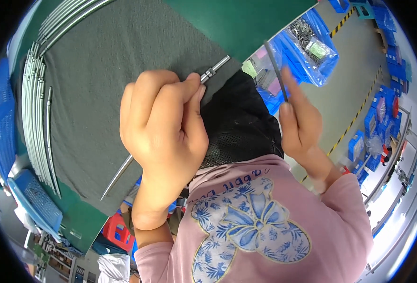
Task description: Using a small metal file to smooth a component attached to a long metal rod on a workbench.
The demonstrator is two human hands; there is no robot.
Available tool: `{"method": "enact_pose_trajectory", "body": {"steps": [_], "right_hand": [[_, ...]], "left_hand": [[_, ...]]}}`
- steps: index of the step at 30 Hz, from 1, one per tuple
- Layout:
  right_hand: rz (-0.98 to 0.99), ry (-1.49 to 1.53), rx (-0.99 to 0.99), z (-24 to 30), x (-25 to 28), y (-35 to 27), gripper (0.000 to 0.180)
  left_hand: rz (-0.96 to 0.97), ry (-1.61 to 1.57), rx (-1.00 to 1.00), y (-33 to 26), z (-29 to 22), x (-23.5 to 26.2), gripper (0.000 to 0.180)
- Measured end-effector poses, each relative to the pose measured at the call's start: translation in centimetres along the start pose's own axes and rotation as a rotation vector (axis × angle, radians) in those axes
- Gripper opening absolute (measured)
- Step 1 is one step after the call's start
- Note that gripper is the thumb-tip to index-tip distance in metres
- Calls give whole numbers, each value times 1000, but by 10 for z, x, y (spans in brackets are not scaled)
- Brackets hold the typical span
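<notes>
My left hand [163,125] is closed around a long thin metal rod [214,69]. Its ferrule end sticks out past my thumb, and its pointed end [116,177] emerges below my palm over the grey mat [104,70]. To the right, my right hand [300,120] pinches a thin dark stick [275,70] that points up and to the left, held off the table's edge. The two hands are apart, with my dark apron [239,118] between them.
A row of similar metal rods [34,122] lies along the mat's left edge on the green table [237,19]. Blue bins with bagged small parts [307,42] stand on the floor at right. A blue crate [36,198] sits lower left, a red stool [119,233] below.
</notes>
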State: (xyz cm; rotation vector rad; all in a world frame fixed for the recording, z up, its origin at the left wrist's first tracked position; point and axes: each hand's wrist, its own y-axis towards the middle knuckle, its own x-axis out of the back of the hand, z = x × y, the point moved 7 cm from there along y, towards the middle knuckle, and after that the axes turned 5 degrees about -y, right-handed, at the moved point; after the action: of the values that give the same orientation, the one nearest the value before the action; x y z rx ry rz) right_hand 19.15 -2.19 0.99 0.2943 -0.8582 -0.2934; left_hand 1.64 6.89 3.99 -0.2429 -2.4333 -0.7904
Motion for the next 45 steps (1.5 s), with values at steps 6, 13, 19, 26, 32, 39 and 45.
{"method": "enact_pose_trajectory", "body": {"steps": [6, 13, 19, 26, 32, 39, 45], "right_hand": [[-109, 606, -370, -3, -44, 10, 31], [-104, 967, -494, -4, -68, 15, 17], [-119, 865, -454, 8, -58, 25, 10], [-171, 108, -33, 42, -46, 53, 10], [-313, 128, -196, 22, -28, 54, 12], [-413, 258, -355, -35, -24, 24, 21], [-122, 845, -351, -17, -32, 42, 23]], "left_hand": [[16, 16, 5, -1, -1, 3, 17], [38, 71, 26, 0, -4, 6, 16], [27, 77, 25, -2, -3, 8, 16], [14, 50, -47, -6, -4, 1, 15], [-6, 41, -97, 3, -6, -9, 14], [21, 138, -21, 7, -1, -4, 14], [-330, -165, -71, 26, -38, 52, 15]]}}
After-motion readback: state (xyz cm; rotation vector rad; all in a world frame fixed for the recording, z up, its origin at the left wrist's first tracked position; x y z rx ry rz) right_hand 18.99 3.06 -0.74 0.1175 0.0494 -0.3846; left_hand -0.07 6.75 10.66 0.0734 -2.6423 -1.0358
